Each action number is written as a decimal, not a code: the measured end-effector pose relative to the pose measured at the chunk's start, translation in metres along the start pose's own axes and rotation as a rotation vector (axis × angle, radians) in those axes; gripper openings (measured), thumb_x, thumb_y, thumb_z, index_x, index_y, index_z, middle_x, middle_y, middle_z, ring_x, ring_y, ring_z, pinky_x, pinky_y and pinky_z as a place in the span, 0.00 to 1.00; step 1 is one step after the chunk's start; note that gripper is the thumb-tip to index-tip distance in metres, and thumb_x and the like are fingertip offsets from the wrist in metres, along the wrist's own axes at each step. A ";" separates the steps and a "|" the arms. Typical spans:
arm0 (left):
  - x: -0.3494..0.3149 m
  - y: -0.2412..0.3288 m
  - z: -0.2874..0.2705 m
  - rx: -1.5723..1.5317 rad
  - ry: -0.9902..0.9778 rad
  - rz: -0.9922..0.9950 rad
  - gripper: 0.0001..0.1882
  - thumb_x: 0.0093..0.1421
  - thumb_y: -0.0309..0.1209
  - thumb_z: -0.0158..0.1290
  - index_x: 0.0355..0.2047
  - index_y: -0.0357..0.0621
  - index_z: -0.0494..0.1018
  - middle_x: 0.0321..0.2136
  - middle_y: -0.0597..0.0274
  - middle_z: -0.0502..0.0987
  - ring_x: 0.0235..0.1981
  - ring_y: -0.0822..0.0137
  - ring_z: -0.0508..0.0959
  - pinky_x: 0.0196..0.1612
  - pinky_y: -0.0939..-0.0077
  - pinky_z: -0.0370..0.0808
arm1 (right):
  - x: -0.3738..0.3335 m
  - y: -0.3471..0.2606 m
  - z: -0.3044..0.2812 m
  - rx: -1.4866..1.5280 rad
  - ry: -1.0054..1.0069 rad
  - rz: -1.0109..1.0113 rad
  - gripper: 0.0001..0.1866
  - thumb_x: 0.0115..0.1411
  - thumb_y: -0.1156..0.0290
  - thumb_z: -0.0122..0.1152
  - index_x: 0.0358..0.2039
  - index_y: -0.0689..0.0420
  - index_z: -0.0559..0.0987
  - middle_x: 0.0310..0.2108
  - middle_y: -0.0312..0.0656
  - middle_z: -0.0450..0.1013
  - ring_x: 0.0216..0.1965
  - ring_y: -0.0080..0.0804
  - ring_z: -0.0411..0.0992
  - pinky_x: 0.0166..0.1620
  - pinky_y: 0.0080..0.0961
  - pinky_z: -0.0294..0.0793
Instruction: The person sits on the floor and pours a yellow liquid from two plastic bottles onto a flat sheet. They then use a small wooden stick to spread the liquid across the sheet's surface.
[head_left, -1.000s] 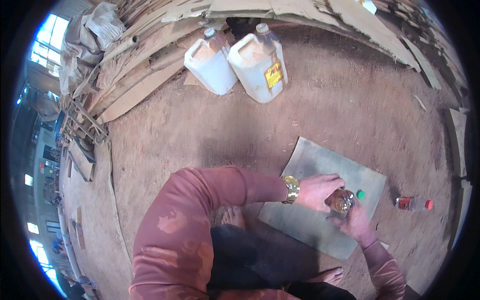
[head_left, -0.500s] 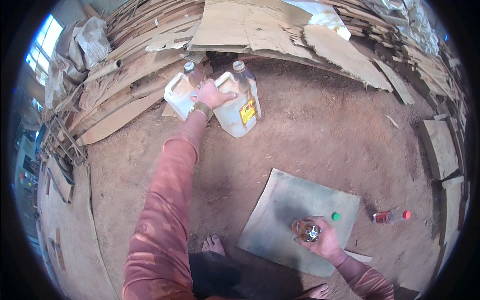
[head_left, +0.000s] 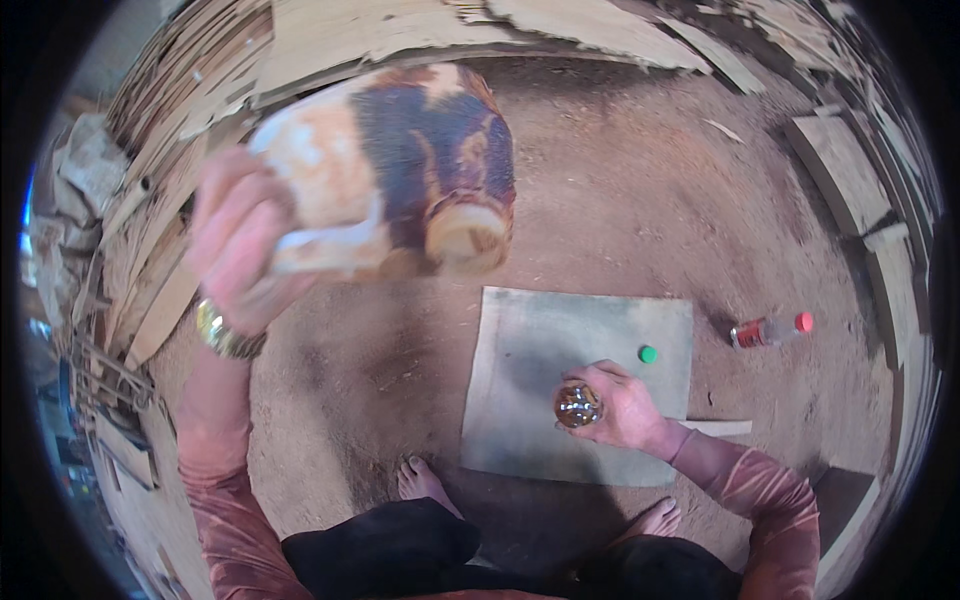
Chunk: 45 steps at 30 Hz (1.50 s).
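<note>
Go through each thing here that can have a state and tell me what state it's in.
Big jug: lifted off the ground, tilted, gripped by the left hand.
Small bottle: upright on the grey sheet, uncapped, held by the right hand.
Green cap: off, lying on the sheet.
Red-capped bottle: capped, lying on the dirt.

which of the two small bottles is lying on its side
The red-capped bottle lies on its side on the bare dirt, right of the grey board. The other, the open bottle, stands upright on the board in the right hand, its mouth facing up.
</note>
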<state>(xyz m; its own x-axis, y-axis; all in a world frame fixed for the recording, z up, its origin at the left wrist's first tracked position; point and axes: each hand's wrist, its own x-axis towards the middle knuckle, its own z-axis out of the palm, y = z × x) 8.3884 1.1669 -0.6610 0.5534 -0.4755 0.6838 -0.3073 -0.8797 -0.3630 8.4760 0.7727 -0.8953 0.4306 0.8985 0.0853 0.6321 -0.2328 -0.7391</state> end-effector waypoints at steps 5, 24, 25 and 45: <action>0.050 0.030 -0.032 0.068 0.094 0.011 0.26 0.34 0.39 0.71 0.19 0.38 0.65 0.23 0.55 0.73 0.30 0.51 0.74 0.40 0.52 0.76 | -0.002 -0.003 0.000 0.008 -0.005 -0.009 0.37 0.45 0.62 0.80 0.56 0.53 0.75 0.48 0.43 0.78 0.52 0.49 0.76 0.56 0.42 0.78; 0.007 -0.003 0.073 -0.106 -0.194 -0.700 0.23 0.48 0.42 0.75 0.20 0.39 0.75 0.21 0.50 0.77 0.22 0.52 0.75 0.28 0.60 0.72 | -0.007 -0.004 0.004 -0.017 -0.069 0.032 0.34 0.52 0.56 0.76 0.58 0.51 0.74 0.50 0.48 0.77 0.53 0.53 0.75 0.57 0.46 0.76; -0.003 -0.007 0.091 -0.122 -0.272 -0.793 0.23 0.49 0.44 0.74 0.20 0.38 0.76 0.20 0.48 0.78 0.21 0.50 0.76 0.27 0.58 0.72 | -0.006 -0.004 0.004 -0.020 -0.078 0.045 0.34 0.53 0.56 0.76 0.58 0.51 0.74 0.50 0.48 0.77 0.53 0.53 0.75 0.57 0.46 0.76; -0.098 -0.022 0.220 -0.126 -0.078 -1.165 0.38 0.65 0.46 0.58 0.66 0.36 0.60 0.60 0.37 0.69 0.64 0.41 0.68 0.68 0.48 0.63 | -0.006 -0.008 -0.001 0.044 -0.069 0.107 0.39 0.47 0.56 0.81 0.58 0.55 0.75 0.50 0.47 0.78 0.53 0.52 0.75 0.58 0.45 0.75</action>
<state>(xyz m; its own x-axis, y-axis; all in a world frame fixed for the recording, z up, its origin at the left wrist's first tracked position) 8.5110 1.2313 -0.8591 0.5956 0.6128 0.5193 0.3443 -0.7789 0.5242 8.4691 0.7685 -0.8889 0.4483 0.8930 -0.0406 0.5550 -0.3137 -0.7704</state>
